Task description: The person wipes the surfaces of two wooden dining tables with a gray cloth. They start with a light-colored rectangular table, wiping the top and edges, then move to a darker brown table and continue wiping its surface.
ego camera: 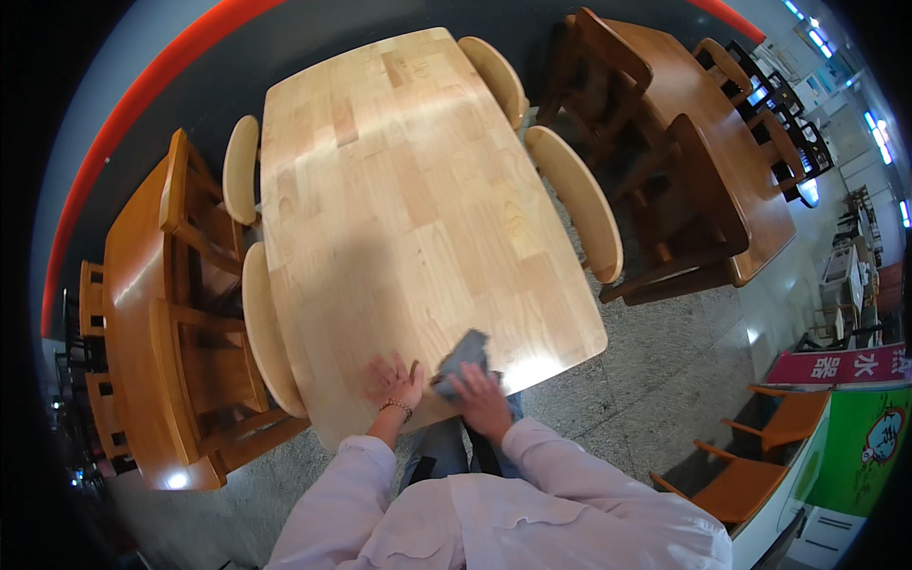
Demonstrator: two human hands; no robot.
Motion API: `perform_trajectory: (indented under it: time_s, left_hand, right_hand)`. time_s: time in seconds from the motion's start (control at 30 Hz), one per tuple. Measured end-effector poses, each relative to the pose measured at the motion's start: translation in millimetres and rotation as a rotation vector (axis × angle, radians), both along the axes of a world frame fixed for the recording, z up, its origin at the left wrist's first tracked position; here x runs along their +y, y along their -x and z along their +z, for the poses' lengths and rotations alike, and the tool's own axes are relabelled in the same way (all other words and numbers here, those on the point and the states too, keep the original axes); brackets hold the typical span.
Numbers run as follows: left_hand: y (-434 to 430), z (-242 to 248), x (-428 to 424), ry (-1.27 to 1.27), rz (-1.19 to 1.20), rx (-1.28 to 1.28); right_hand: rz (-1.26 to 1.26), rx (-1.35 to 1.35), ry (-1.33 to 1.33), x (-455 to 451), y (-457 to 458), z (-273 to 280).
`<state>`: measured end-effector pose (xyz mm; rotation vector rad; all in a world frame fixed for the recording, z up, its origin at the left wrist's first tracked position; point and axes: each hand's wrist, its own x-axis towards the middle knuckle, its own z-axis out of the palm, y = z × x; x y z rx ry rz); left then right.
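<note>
Before me stretches a light wooden dining table (399,199) with a patchwork of joined boards and rounded corners. On its near edge my right hand (484,405) presses a grey cloth (463,362) against the top; the cloth is bunched and slightly blurred. My left hand (394,381), a beaded bracelet at the wrist, rests on the tabletop to the left of the cloth. Its fingers are spread and blurred, with nothing held. A small gap separates that hand from the cloth.
Pale chairs line both long sides, one at near left (269,335) and another at right (581,203). Brown wooden tables stand at left (135,235) and right (702,92) with their chairs. A dark wall (335,28) is behind. Orange-brown chairs (748,484) sit at lower right.
</note>
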<state>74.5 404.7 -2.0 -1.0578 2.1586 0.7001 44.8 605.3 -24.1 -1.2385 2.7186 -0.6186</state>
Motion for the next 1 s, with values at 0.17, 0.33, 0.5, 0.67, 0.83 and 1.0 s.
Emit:
perform_trajectory:
  time_s: [0.17,0.33,0.5,0.67,0.83,1.0]
  left_hand:
    - [-56.0,-8.7,-57.8,-0.228,-0.04,0.488]
    - [-143.5,-1.2,-99.6,0.085,-0.201,0.482]
    - [-193.4,-18.6,-93.3,-0.003,-0.196,0.514]
    - [-221.2,-8.7,-72.0,0.008,-0.227,0.545]
    - [-245.5,-0.9,-63.5,0.14,-0.28,0.369]
    - [-243.7,-3.4,-53.0,0.149,-0.278,0.472]
  right_hand:
    - [0.311,-0.053,0.055,-78.6,-52.4,7.0]
    - [-0.111,0.104,-0.112,5.2,27.4,-43.4]
    - [-0.675,0.266,-0.172,86.2,126.5,-52.5]
    - [-0.716,0.334,-0.053,-63.6,146.3,-48.0]
    - [-0.167,0.106,-0.073,-273.9,50.7,-27.5]
    - [0.29,0.124,0.126,-348.5,-38.9,-21.4]
